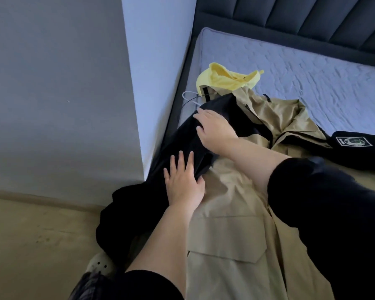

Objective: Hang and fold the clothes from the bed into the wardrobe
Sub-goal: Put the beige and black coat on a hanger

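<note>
Long black fabric garment lies along the left edge of the bed, axis near-to-far, near end spilling off. Our left grip presses flat mid-length and our right grip lies flat nearer the far end. Neither clutches anything.

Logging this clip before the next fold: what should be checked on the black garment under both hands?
1. Left hand flat on the black fabric garment: ok.
2. Right hand gripping its upper end: cannot tell.
3. Garment wholly on the pale quilted mattress: not ok, lower end hangs off the edge.
4. Thin hanger hooks visible near the crumpled yellow cloth: ok.
5. Beige jacket underneath lying flat: not ok, creased.
</note>
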A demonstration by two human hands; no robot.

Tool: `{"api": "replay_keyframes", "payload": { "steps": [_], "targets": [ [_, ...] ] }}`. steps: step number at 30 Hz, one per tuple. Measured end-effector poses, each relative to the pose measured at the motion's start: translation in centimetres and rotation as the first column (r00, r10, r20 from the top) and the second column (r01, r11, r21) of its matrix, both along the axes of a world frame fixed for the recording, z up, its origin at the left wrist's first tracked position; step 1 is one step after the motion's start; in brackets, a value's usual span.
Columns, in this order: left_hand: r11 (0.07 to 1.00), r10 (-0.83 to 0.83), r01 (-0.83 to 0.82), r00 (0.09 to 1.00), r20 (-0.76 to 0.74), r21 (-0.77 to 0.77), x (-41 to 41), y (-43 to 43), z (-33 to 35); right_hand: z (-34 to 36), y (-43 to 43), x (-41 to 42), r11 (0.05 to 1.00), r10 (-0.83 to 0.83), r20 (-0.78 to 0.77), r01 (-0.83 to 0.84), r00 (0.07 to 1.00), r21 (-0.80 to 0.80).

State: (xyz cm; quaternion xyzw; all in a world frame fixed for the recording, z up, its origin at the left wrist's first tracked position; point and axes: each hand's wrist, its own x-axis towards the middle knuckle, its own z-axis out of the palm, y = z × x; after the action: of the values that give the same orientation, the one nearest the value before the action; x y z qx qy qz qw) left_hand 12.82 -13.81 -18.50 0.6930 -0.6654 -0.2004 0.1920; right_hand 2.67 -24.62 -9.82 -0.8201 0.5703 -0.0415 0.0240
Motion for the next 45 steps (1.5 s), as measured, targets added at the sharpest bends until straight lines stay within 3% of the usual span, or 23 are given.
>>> {"api": "replay_keyframes", "payload": {
  "steps": [3, 6, 8, 11, 15, 18, 19, 21, 23, 25, 27, 31, 35, 38, 39, 40, 42, 43, 45],
  "targets": [
    [0.999, 0.014, -0.011, 0.997, -0.070, 0.034, 0.0, -0.3, -0.2, -1.2, -2.3, 1.4, 0.989, 0.100, -0.296, -0.063, 0.950, 0.132],
    [0.998, 0.015, -0.007, 0.990, -0.142, 0.057, -0.1, -0.5, -0.5, -1.5, -3.4, 1.5, 0.994, 0.105, -0.494, -0.074, 0.863, 0.083],
    [0.998, 0.017, -0.007, 0.984, -0.175, 0.056, -0.1, -0.8, -0.5, -1.5, -4.4, 0.8, 0.998, 0.024, -0.550, 0.008, 0.835, 0.057],
    [0.999, 0.020, -0.010, 0.980, -0.197, 0.052, -0.2, -1.0, -0.5, -2.2, -5.2, -0.6, 0.957, -0.205, -0.522, 0.283, 0.828, 0.072],
    [0.998, 0.039, -0.030, 0.981, -0.191, 0.046, -0.3, -1.1, -0.7, -3.4, -5.8, -1.5, 0.888, -0.422, -0.470, 0.457, 0.775, -0.044],
    [0.998, 0.049, -0.042, 0.980, -0.194, 0.041, -0.4, -1.1, -0.7, -3.5, -6.2, -1.0, 0.895, -0.417, -0.516, 0.438, 0.748, -0.088],
    [0.998, 0.051, -0.044, 0.979, -0.195, 0.039, -0.4, -1.1, -0.7, -3.8, -6.2, -0.7, 0.920, -0.371, -0.502, 0.383, 0.781, -0.084],
    [0.998, 0.052, -0.045, 0.979, -0.195, 0.037, -0.4, -1.1, -0.7, -4.3, -6.2, -0.3, 0.968, -0.236, -0.393, 0.251, 0.889, -0.013],
    [0.998, 0.054, -0.047, 0.977, -0.208, 0.040, -0.5, -1.1, -0.8, -4.4, -6.0, 0.0, 0.966, -0.228, -0.212, 0.248, 0.950, 0.073],
    [0.997, 0.060, -0.050, 0.972, -0.229, 0.052, -0.5, -1.2, -0.7, -4.0, -6.6, 0.1, 0.904, -0.411, -0.056, 0.415, 0.910, 0.106],
    [0.997, 0.068, -0.055, 0.967, -0.245, 0.061, -0.5, -1.4, -0.6, -3.4, -7.2, 0.2, 0.791, -0.588, 0.014, 0.571, 0.809, 0.220],
    [0.996, 0.086, -0.076, 0.942, -0.324, 0.043, -0.6, -1.3, -0.3, -2.6, -7.3, 1.0, 0.759, -0.570, -0.027, 0.539, 0.821, 0.365],
    [0.997, 0.079, -0.072, 0.919, -0.386, 0.032, -0.6, -1.0, -0.2, -0.8, -7.2, 1.0, 0.845, -0.430, -0.170, 0.462, 0.886, 0.270],
    [0.998, 0.054, -0.054, 0.931, -0.362, 0.011, -0.7, -0.8, -0.2, 0.8, -8.6, 0.8, 0.840, -0.524, 0.068, 0.503, 0.849, 0.201],
    [0.999, 0.044, -0.046, 0.938, -0.343, 0.002, -0.8, -0.8, -0.3, 1.3, -9.0, 0.7, 0.815, -0.575, 0.248, 0.520, 0.780, 0.255],
    [0.999, 0.037, -0.040, 0.946, -0.323, -0.004, -0.8, -0.8, -0.4, 2.0, -9.6, 0.8, 0.778, -0.628, 0.450, 0.512, 0.635, 0.363],
    [0.999, 0.034, -0.035, 0.957, -0.289, -0.001, -0.8, -0.8, -0.6, 3.7, -10.3, 0.6, 0.764, -0.602, 0.779, 0.411, 0.176, 0.497],
    [0.999, 0.033, -0.033, 0.960, -0.278, 0.005, -0.8, -0.8, -0.7, 4.7, -10.6, 0.4, 0.750, -0.572, 0.820, 0.395, -0.015, 0.530],
    [0.999, 0.030, -0.027, 0.964, -0.265, 0.017, -0.8, -0.9, -0.7, 6.7, -10.8, 0.4, 0.733, -0.548, 0.789, 0.295, -0.279, 0.613]
  ]
}}
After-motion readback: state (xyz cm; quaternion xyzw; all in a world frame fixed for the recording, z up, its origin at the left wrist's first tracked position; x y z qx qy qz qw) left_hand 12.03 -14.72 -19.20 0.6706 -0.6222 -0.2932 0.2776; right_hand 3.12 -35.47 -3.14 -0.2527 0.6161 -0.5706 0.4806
